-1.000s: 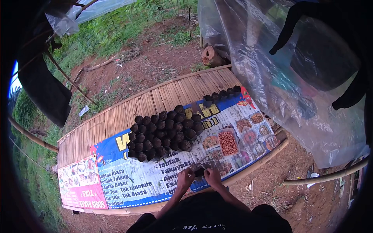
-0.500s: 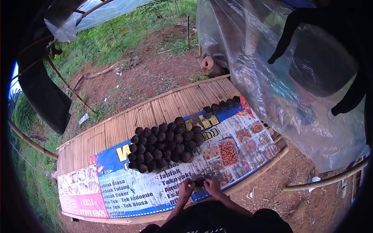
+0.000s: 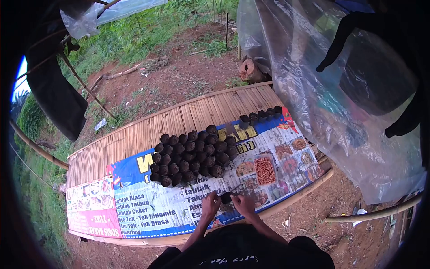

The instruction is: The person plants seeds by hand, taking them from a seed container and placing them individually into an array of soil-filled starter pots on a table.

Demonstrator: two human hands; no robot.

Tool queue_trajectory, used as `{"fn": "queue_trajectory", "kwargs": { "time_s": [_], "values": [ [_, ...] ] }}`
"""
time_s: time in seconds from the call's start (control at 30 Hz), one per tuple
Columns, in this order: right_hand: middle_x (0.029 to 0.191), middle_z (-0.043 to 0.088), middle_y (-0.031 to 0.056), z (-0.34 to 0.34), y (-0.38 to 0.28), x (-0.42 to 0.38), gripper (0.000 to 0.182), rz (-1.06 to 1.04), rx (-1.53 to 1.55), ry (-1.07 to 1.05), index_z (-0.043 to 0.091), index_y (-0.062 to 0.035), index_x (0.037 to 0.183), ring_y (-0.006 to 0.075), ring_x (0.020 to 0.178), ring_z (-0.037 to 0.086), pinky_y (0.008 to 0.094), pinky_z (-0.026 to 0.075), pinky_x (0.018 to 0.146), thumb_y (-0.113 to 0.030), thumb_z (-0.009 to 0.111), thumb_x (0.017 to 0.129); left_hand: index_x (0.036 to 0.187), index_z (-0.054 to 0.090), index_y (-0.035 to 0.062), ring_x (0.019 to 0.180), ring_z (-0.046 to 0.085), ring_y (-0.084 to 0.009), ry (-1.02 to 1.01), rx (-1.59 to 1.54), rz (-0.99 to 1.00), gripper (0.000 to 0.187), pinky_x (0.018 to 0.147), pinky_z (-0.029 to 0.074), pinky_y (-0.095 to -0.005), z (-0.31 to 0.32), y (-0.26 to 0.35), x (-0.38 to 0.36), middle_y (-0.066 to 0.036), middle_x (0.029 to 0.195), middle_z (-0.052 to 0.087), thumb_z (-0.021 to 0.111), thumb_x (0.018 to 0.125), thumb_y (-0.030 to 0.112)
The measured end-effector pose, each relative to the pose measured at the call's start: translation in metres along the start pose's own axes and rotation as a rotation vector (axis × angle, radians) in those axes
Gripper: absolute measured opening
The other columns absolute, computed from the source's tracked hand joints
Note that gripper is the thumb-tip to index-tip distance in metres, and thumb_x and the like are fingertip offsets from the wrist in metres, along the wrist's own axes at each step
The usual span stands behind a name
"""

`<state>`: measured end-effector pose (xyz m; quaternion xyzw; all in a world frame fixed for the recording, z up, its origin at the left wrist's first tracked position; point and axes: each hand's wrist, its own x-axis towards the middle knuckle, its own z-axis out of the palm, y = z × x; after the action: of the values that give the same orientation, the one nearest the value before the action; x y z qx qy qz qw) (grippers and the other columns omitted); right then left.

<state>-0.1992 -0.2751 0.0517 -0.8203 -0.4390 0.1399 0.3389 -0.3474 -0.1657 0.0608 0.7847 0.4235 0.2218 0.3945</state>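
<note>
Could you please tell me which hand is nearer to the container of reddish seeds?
Right: the right hand is on the near side of the container, slightly left of it; the left hand is farther left.

black pots point(image 3: 188, 157), red-brown peanuts point(image 3: 265, 171), blue-white lettered banner point(image 3: 154, 210), tan slatted table point(image 3: 181, 117)

banner point(image 3: 134, 177): "Seblak Biasa", "Seblak Tulang", "Seblak Ceker" | pink panel point(image 3: 85, 226): inverted "YUKE" | shirt point(image 3: 228, 244): "Sorry Yee"

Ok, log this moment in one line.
left hand and right hand: on one black bag | bag cluster: on banner | bag row: banner's far edge | seeds: in clear tray
</note>
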Motion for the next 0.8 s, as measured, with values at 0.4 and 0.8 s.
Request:
{"fn": "queue_trajectory", "kwargs": {
  "time_s": [0.4,0.8],
  "values": [
    [0.066,0.066,0.0167,0.014,-0.013,-0.004,0.041,0.062,-0.226,-0.099,0.07,-0.0064,0.07,0.0387,0.071,0.064,0.0517,0.046,0.082,-0.042,0.058,0.086,0.078,0.062,0.0022,0.072,0.064,-0.0383,0.012,0.276,0.134,0.015,0.068,0.049,-0.0485,0.011,0.005,0.016,-0.021,0.077,0.065,0.063,0.08,0.017],
    [0.071,0.067,0.0192,0.01,0.003,0.007,0.03,-0.125,-0.249,-0.038,0.068,-0.0037,0.076,0.0414,0.071,0.063,0.0517,0.049,0.071,-0.028,0.056,0.088,0.077,0.064,0.0018,0.069,0.063,-0.0393,0.113,0.107,0.147,0.009,0.065,0.049,-0.0487,0.007,0.008,0.01,-0.021,0.073,0.065,0.063,0.079,0.011]
  ]
}}
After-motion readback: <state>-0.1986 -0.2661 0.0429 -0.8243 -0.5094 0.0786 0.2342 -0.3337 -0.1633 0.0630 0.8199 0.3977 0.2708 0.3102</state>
